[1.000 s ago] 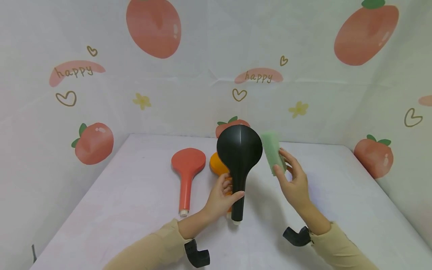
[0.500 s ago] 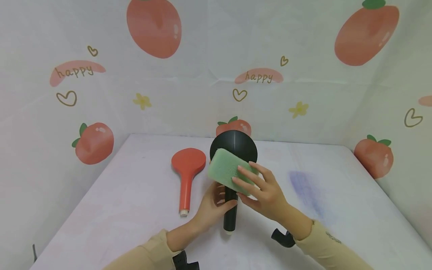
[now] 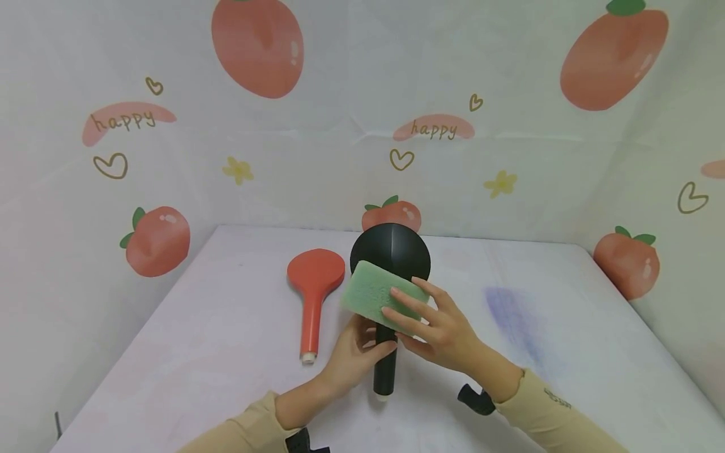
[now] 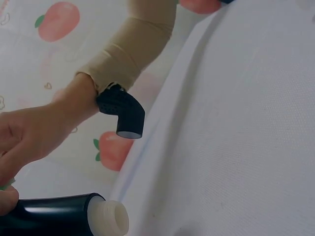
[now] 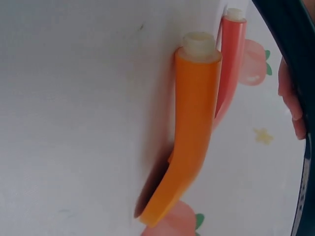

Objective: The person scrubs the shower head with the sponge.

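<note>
Rubbing the black shower head (image 3: 396, 242) well should need a steady hold: it is over the table (image 3: 226, 314), and the left hand (image 3: 348, 360) pinches its handle (image 3: 384, 375). The right hand (image 3: 444, 330) holds the green sponge (image 3: 368, 290) with fingers spread, across the neck; I can't tell how hard it presses. Best not bump the orange shower head (image 5: 194, 103) or red shower head (image 3: 315, 277) nearby.

Looks forward and down from the head, above and behind the left hand (image 3: 347, 363) and right hand (image 3: 446, 328), well apart from both. From the left wrist, faces across to the right hand, very near the black handle (image 4: 51, 216); shares both with the head view. From the right wrist, faces past the left hand, near the orange paddle (image 5: 194, 105); shares the red paddle (image 5: 232, 56) with the head view.
</note>
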A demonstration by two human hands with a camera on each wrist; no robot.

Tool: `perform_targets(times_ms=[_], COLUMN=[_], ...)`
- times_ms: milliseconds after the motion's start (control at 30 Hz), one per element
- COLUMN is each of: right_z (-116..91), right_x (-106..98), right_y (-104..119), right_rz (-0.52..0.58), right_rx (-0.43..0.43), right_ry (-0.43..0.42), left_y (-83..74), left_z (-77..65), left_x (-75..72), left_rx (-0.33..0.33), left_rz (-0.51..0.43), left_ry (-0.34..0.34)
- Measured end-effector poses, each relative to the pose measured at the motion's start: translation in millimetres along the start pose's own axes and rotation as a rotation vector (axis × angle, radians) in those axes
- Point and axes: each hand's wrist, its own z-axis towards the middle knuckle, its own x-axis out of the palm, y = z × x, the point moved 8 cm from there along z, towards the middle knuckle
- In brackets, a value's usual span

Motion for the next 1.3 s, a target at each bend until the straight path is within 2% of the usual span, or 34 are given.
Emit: perform_targets(times_ms=[167,267,533,667,800,1033,1100,1200,1300], right_z=[-4.2,-9.2,-27.0,-29.5,-23.3,-8.8,-7.5,-8.4,-12.1], right_x=[-4.4,-7.8,-19.1,-20.5,-17.5,-6.1,-4.9,-6.4,-9.8], right_y=[-9.6,-22.3,-66.6,-71.7,-61.5,-25.0,-19.9,-23.1,-36.9], right_rz=[-0.012,-0.016,-0.01,-0.004,0.006,-0.002,-0.001,0.0,0.002], right_rx=[0.021,0.081,0.392,0.473,0.433,0.21,0.169,0.161,0.218], right_ry=[-0.034,-0.064,-0.141,-0.164,-0.158,-0.098,-0.092,-0.1,-0.111], left_y=[2.6,5.9,6.9,4.3,0.9,-1.9,-0.5,1.8,4.0], left_z=[-0.5,-0.4,-0.1,-0.6,-1.1,-2.0,-1.8,-1.7,-1.9], left_x=[-2.5,-4.6,-7.8,-6.8,-4.9,-2.9,-2.9,-3.6,-4.7], left_rx=[-0.005,-0.027,-0.041,-0.034,-0.016,0.017,0.015,-0.001,-0.024], left_rz=[-0.011,-0.021,-0.045,-0.053,-0.059,-0.039,-0.027,-0.018,-0.017], left_ry=[0.001,-0.008,-0.017,-0.004,0.007,0.02,0.02,0.016,0.01])
